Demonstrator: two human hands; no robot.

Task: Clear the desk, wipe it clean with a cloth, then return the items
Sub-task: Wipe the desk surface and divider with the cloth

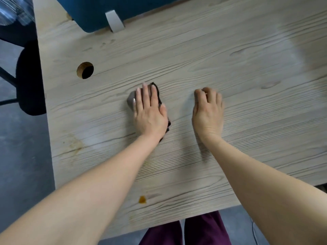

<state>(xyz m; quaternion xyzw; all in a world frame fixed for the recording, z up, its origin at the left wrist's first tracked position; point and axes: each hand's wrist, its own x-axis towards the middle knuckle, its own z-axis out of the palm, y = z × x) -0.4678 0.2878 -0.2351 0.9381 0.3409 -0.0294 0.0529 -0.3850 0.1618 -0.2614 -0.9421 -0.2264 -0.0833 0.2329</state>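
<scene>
My left hand [150, 112] lies flat, fingers spread, pressing a small grey cloth with a dark edge [130, 100] onto the light wood-grain desk [238, 76]. Most of the cloth is hidden under the palm; bits show at the fingertips and by the wrist. My right hand [208, 112] rests on the desk to the right of it, fingers curled under, holding nothing that I can see.
A round cable hole [85, 70] sits at the desk's far left. A blue divider panel [99, 13] with a grey bracket [114, 21] stands at the back edge. A brown stain [142, 199] marks the near edge, and a dark stool [30, 78] stands left of the desk.
</scene>
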